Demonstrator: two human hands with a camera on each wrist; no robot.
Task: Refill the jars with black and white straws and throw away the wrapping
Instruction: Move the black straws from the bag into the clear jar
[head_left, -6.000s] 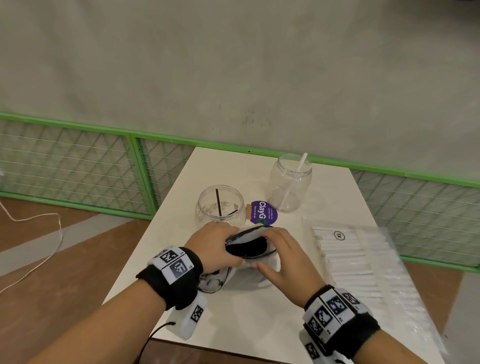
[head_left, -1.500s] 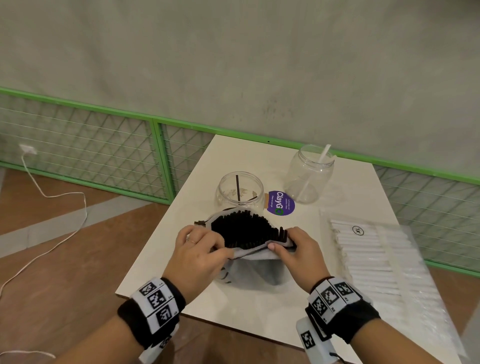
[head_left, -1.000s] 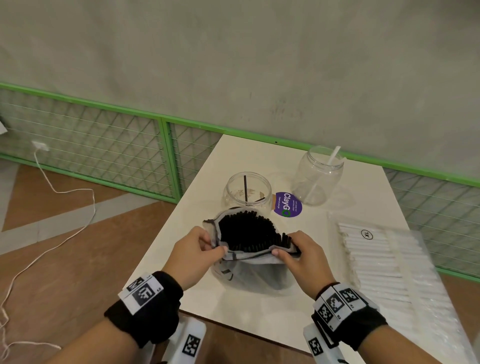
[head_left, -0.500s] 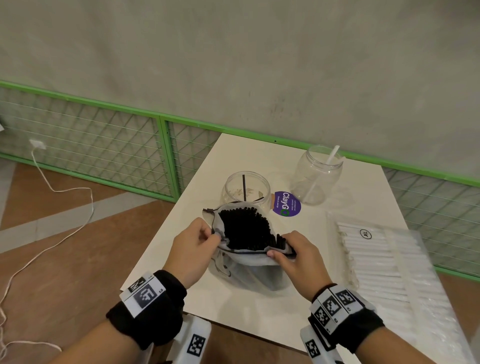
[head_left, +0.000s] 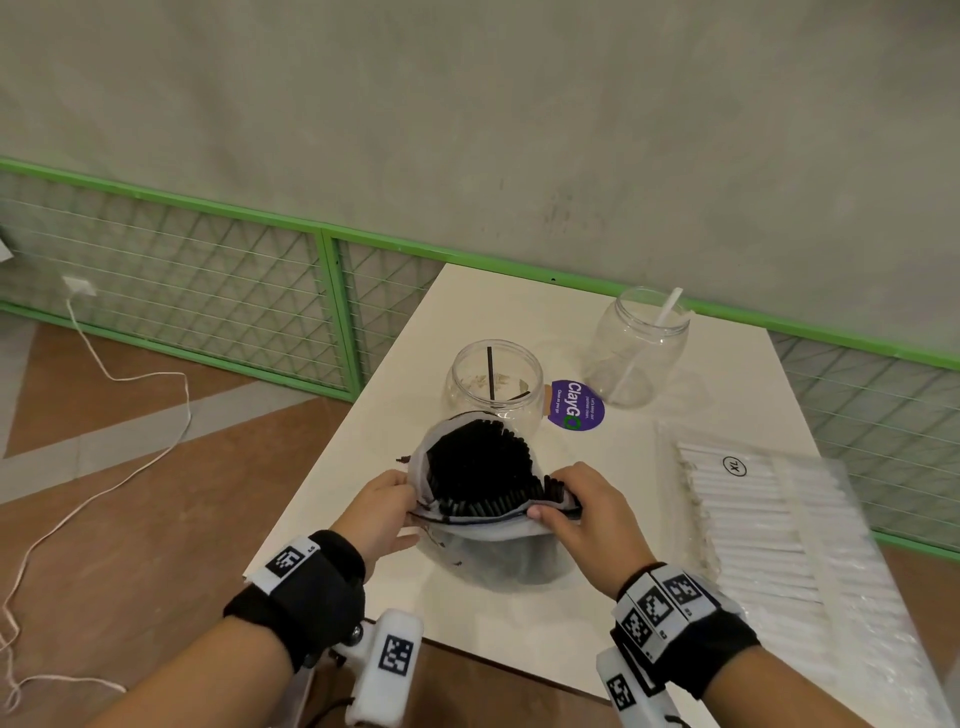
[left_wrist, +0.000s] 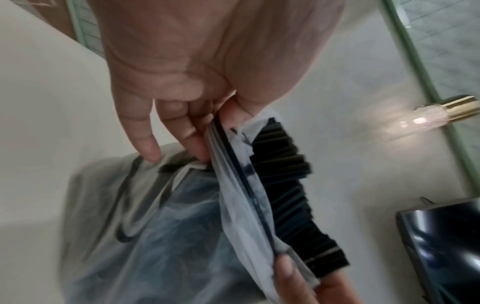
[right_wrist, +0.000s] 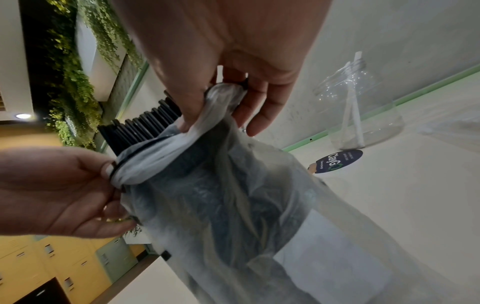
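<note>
A clear plastic bag (head_left: 498, 551) full of black straws (head_left: 480, 470) stands on the white table (head_left: 519, 629). My left hand (head_left: 400, 499) pinches the left side of its rolled-down rim, and my right hand (head_left: 550, 506) pinches the right side. The straw tips poke out above the rim. In the left wrist view my fingers (left_wrist: 197, 144) clamp the rim beside the straws (left_wrist: 283, 185). Just behind the bag is a clear jar (head_left: 496, 382) holding one black straw. Farther right, a second jar (head_left: 636, 348) holds one white straw. A sealed pack of white straws (head_left: 769, 525) lies at the right.
A purple round sticker (head_left: 576, 405) lies between the jars. Behind the table, a green mesh railing (head_left: 332, 312) runs along a grey wall. A white cable (head_left: 104, 467) trails over the brown floor at the left. The table's near edge is close to my wrists.
Six seconds ago the bag lay folded under my hands. Since then its mouth has been spread and the rim pushed down, so the black straws stand out more.
</note>
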